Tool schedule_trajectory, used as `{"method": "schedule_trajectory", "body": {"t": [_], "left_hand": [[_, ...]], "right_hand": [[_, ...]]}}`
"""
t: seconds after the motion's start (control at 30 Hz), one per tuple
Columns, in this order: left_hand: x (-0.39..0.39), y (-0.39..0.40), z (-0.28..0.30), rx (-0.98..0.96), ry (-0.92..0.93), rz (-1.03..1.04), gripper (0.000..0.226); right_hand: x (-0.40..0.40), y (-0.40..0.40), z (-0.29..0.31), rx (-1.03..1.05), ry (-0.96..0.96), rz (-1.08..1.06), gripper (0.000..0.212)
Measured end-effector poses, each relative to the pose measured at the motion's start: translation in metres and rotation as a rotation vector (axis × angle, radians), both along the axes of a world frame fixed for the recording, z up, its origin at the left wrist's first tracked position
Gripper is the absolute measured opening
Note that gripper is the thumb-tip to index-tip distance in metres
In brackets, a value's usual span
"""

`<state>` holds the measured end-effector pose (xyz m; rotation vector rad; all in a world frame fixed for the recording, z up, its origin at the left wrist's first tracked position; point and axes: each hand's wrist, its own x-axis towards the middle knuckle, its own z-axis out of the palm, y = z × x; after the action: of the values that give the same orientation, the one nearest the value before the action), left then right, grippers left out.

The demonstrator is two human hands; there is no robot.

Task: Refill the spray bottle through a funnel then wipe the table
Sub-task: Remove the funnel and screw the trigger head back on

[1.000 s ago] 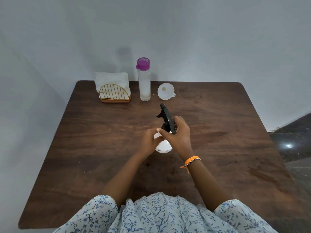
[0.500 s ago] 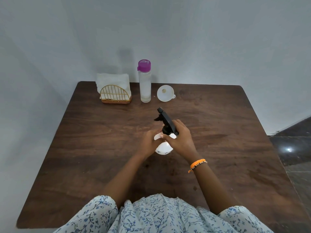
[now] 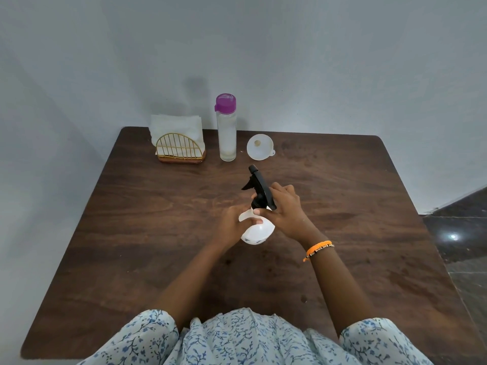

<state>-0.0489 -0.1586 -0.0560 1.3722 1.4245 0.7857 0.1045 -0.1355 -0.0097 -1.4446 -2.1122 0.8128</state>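
Observation:
A white spray bottle [image 3: 257, 233] stands near the middle of the brown wooden table [image 3: 131, 233]. My left hand [image 3: 233, 225] grips its body and neck from the left. My right hand [image 3: 286, 209] is closed on its black trigger head [image 3: 259, 187], which points away from me toward the back. At the back of the table stand a clear water bottle [image 3: 227, 133] with a purple cap and, to its right, a white funnel [image 3: 259, 146] lying mouth up. Both are about a hand's length beyond the spray bottle.
A gold wire holder [image 3: 179, 151] with white napkins [image 3: 176, 125] sits at the back left, next to the water bottle. A grey wall runs right behind the table's far edge. Dark floor tiles [image 3: 458, 233] show past the table's right edge.
The black trigger head has turned slightly to the left under my right hand. The bottle and my left hand have stayed in place on the table.

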Motion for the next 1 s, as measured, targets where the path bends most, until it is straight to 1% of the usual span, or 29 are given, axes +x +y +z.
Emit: {"method": "schedule_trajectory", "body": {"t": [0.07, 0.2, 0.4, 0.5, 0.53, 0.57, 0.63, 0.7, 0.77, 0.83, 0.9, 0.93, 1.0], "left_hand": [[0.000, 0.000, -0.001, -0.006, -0.004, 0.003, 0.063], [0.001, -0.001, 0.001, 0.003, -0.007, 0.006, 0.063], [0.002, -0.004, -0.001, 0.016, 0.039, -0.022, 0.063], [0.001, -0.004, -0.001, 0.038, 0.040, 0.003, 0.059], [0.001, -0.004, 0.000, 0.047, 0.046, 0.008, 0.055], [0.002, -0.005, 0.002, 0.054, 0.057, 0.013, 0.045], [0.004, -0.006, 0.005, 0.073, 0.082, 0.016, 0.024], [0.005, -0.007, 0.008, 0.070, 0.084, 0.025, 0.017], [0.004, -0.007, 0.009, 0.063, 0.082, 0.033, 0.018], [0.003, -0.006, 0.010, 0.078, 0.100, 0.022, 0.019], [0.002, -0.006, 0.010, 0.103, 0.100, 0.005, 0.019], [0.002, -0.007, 0.010, 0.106, 0.088, -0.001, 0.021], [0.001, -0.007, 0.010, 0.103, 0.076, 0.001, 0.035]], "right_hand": [[0.003, 0.004, -0.001, 0.006, -0.021, 0.033, 0.032], [0.006, 0.006, -0.003, 0.012, 0.008, 0.034, 0.035], [0.007, 0.000, -0.002, -0.059, 0.122, 0.040, 0.031], [0.002, -0.001, -0.004, 0.020, 0.057, -0.019, 0.033], [-0.001, -0.003, -0.004, 0.061, 0.044, -0.059, 0.035], [-0.004, -0.006, -0.005, 0.090, 0.055, -0.113, 0.036], [-0.014, -0.016, -0.006, 0.076, 0.164, -0.240, 0.038], [-0.024, -0.024, -0.009, 0.027, 0.245, -0.360, 0.040], [-0.029, -0.025, -0.010, 0.015, 0.223, -0.405, 0.045], [-0.026, -0.025, -0.011, 0.006, 0.204, -0.392, 0.050], [-0.018, -0.026, -0.013, 0.007, 0.194, -0.362, 0.050], [-0.014, -0.027, -0.014, 0.023, 0.176, -0.339, 0.049], [-0.007, -0.030, -0.017, 0.071, 0.145, -0.300, 0.045]]}}
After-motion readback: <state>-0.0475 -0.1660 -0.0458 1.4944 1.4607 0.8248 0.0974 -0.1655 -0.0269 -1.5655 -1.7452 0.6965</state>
